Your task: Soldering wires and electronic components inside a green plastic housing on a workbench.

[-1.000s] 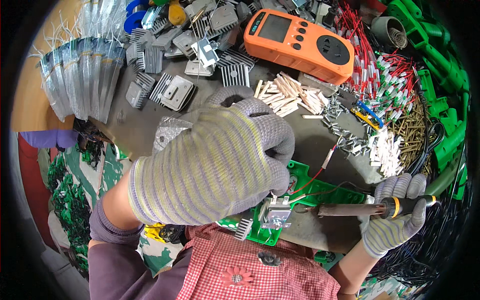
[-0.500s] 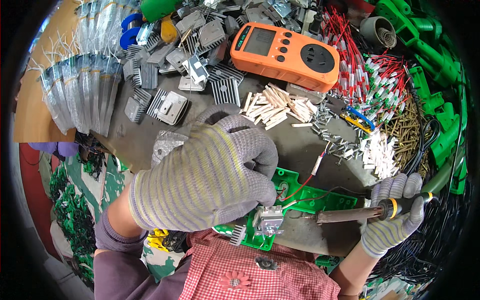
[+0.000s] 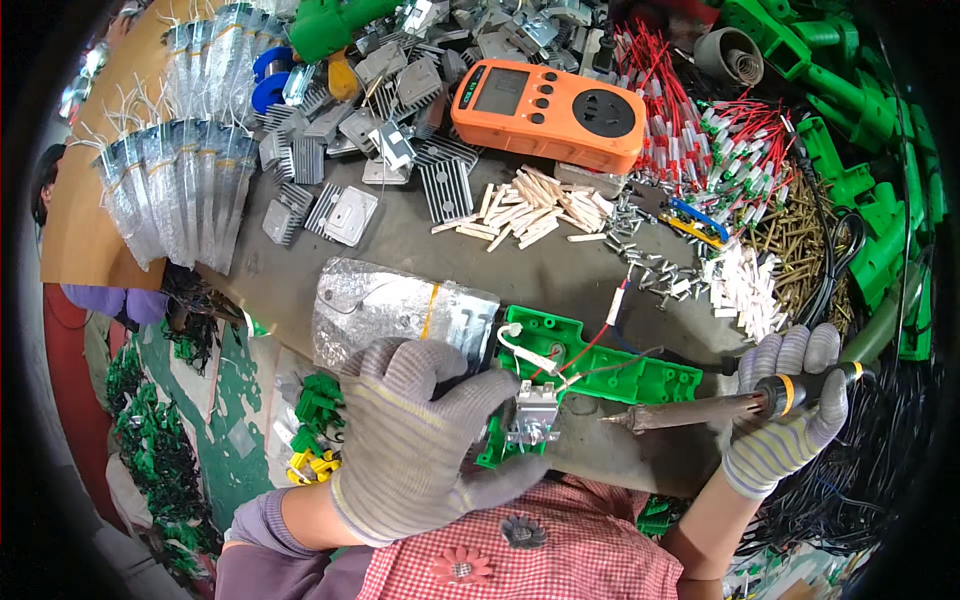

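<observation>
From where I watch, my left hand [image 3: 415, 440] comes in from the lower left, gloved and back uppermost, its fingers bent and the thumb held apart, so that they make a wide C open toward the right. The grip is slack, nothing clasped in it; the metal unit [image 3: 535, 412] lies just beyond the mouth of that C, and whether a fingertip touches it or the shell [image 3: 650, 382] I cannot tell. My right hand [image 3: 790, 420] is turned partly palm up at the right, fingers raised, closed around the handle of the iron [image 3: 700, 411], whose tip points left toward the unit, near it yet apart. The shell, green and open-topped, lies on the bench [image 3: 570, 270] between the two hands, with the unit over its left end. Inside it I make out a white-sleeved lead [image 3: 525, 352] and a red wire [image 3: 600, 338] that runs up over the far wall. Beyond my left fingers lies a clear packet [image 3: 380, 305] with a yellow band around it, its contents silvery and indistinct. Farther off at the upper left, clear sleeves [image 3: 180, 200] lie fanned in rows, pale leads sticking out of their far ends.
</observation>
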A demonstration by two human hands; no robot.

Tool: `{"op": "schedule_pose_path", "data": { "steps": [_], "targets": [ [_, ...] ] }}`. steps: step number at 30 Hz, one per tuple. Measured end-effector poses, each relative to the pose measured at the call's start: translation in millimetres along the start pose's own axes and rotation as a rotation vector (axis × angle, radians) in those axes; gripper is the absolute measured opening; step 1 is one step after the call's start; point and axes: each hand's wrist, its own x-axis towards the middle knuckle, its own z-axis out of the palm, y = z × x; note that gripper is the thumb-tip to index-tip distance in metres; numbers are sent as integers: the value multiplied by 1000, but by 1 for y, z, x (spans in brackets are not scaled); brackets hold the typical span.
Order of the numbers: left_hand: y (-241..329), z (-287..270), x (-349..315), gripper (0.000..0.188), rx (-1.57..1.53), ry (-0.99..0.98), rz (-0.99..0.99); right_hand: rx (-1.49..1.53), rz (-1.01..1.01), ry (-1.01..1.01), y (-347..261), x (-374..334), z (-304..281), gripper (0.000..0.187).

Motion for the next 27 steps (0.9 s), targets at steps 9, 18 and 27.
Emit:
{"op": "schedule_pose_path", "data": {
  "steps": [9, 18, 27],
  "targets": [
    [-3, 6, -14, 49, -139, -38, -102, -6, -24, -41, -2, -5, 1, 34],
    [-17, 12, -20, 45, -202, -32, -13, 22, -10, -55, -2, -5, -5, 34],
    [-21, 15, -20, 55, -220, 74, 61, 12, 14, 69, 2, -13, -1, 34]
  ]
}}
